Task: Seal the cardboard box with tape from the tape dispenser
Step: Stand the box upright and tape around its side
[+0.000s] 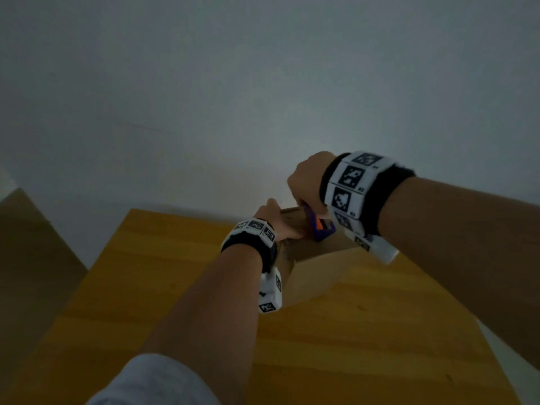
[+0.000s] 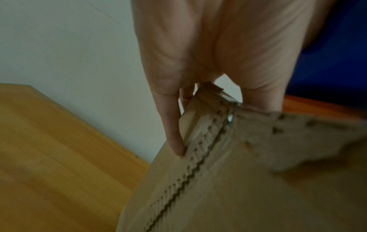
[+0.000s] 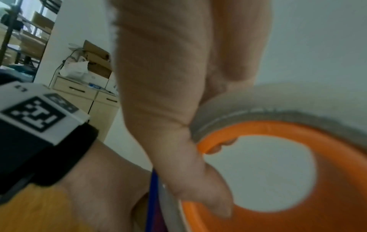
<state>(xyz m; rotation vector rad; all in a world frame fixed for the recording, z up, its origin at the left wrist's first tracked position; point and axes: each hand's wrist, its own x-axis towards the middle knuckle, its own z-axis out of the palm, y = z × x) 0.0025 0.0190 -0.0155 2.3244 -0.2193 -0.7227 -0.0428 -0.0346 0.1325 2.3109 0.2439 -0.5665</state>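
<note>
Head view: box (image 1: 315,258) sitting on table (image 1: 152,287), left hand (image 1: 277,223) gripping its top edge, right hand (image 1: 306,182) clenching dispenser (image 1: 321,226) over the top. Risk: box sliding under the pull, tape wrinkling or missing the seam

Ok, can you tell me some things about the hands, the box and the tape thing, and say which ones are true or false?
1. The right hand grips the purple and orange tape dispenser. True.
2. The left hand holds scissors. False: it holds the brown cardboard box.
3. The box stands on the yellow wooden table. True.
4. The dispenser lies on the table. False: it is held up at the top of the box.
</note>
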